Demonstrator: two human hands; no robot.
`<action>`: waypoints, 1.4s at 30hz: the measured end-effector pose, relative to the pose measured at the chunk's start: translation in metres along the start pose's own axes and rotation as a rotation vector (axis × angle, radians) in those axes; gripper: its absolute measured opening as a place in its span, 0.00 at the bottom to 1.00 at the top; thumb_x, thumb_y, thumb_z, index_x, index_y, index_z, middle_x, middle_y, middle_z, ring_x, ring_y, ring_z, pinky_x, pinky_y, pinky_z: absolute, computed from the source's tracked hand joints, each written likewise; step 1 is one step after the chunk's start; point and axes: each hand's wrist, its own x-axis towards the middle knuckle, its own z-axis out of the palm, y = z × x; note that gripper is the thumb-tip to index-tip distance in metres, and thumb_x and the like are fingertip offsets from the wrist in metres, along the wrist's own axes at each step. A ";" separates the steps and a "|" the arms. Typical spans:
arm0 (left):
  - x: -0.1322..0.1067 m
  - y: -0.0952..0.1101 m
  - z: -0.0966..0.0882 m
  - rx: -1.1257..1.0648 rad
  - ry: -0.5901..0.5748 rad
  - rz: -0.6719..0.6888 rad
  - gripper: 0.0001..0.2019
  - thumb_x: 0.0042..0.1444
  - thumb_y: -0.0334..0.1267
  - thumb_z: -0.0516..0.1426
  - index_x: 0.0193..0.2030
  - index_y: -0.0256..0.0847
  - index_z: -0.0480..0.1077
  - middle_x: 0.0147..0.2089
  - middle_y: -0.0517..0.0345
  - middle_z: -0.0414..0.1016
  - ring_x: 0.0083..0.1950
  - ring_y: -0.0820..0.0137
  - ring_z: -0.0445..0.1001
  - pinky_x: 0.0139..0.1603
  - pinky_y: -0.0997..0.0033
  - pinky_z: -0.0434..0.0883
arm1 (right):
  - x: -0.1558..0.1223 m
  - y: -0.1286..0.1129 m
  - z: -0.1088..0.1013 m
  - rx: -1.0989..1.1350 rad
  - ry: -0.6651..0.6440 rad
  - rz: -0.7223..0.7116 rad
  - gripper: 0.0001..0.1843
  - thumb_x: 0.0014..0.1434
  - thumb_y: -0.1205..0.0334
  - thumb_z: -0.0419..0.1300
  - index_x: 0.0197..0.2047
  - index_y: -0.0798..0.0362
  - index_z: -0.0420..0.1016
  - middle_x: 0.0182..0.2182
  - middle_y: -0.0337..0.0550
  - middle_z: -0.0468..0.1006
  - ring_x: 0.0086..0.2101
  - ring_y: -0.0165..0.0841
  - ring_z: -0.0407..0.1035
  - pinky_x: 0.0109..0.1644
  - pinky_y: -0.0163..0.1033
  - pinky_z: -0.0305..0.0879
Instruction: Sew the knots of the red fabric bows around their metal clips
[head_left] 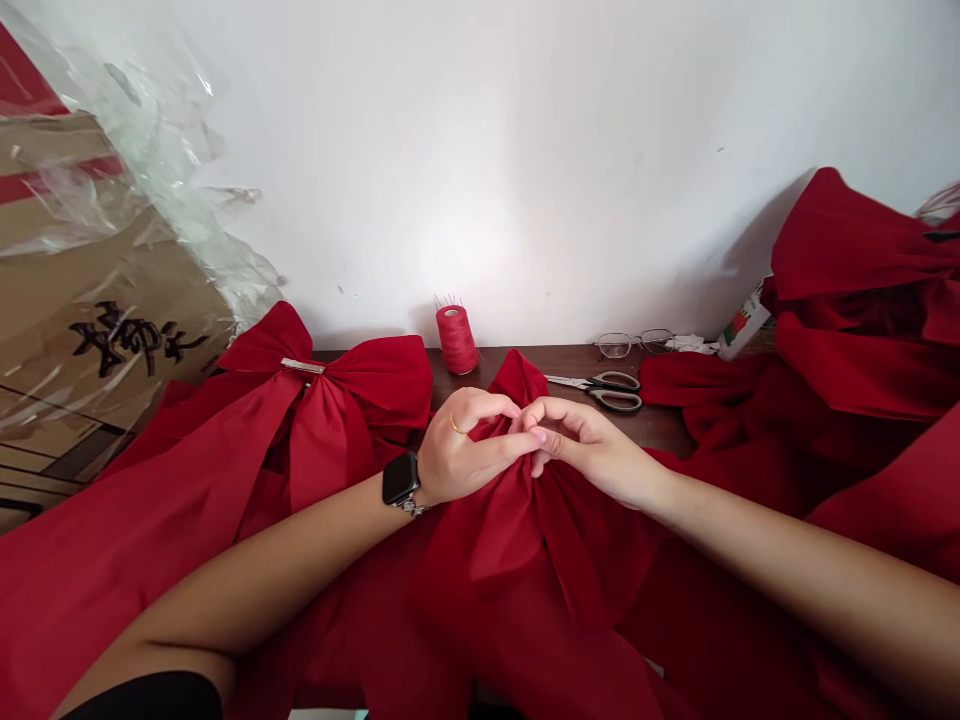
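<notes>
In front of me is a red cloth bow [517, 540], gathered at its middle, its upper loop standing up behind my fingers and its tails spreading down. My left hand [476, 440], with a ring and a watch at the wrist, pinches thumb and index finger at the gathered middle. From the other side my right hand [577, 440] closes its fingertips on the same spot, touching the left fingertips. Anything small between the fingertips is hidden. On the left lies another red bow [360, 390] with a silver metal clip [303, 367] across its centre.
A red thread spool [456, 340] with needles in its top stands by the wall. Black-handled scissors [615, 390] lie right of the bow, with eyeglasses [634, 343] behind. More red fabric [862, 350] piles up at right. A cardboard box [112, 290] under clear plastic stands left.
</notes>
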 end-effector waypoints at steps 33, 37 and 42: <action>0.014 0.026 -0.001 -1.134 -0.073 -1.491 0.12 0.47 0.36 0.67 0.32 0.38 0.68 0.26 0.66 0.66 0.26 0.81 0.61 0.22 0.83 0.58 | -0.011 0.025 -0.009 -1.218 0.295 -0.703 0.03 0.65 0.68 0.53 0.39 0.53 0.65 0.28 0.39 0.77 0.26 0.27 0.70 0.32 0.30 0.65; 0.014 0.024 -0.001 -1.138 -0.077 -1.524 0.13 0.45 0.36 0.68 0.33 0.38 0.69 0.26 0.65 0.67 0.27 0.81 0.63 0.22 0.84 0.59 | -0.010 0.023 -0.011 -1.291 0.320 -0.773 0.03 0.65 0.68 0.54 0.37 0.53 0.67 0.28 0.40 0.79 0.25 0.28 0.71 0.32 0.31 0.66; 0.012 0.023 -0.001 -1.151 -0.076 -1.537 0.13 0.44 0.37 0.68 0.34 0.38 0.70 0.27 0.63 0.70 0.27 0.81 0.64 0.22 0.84 0.60 | -0.011 0.020 -0.012 -1.312 0.293 -0.772 0.06 0.65 0.67 0.53 0.37 0.52 0.70 0.29 0.42 0.80 0.26 0.29 0.72 0.32 0.33 0.67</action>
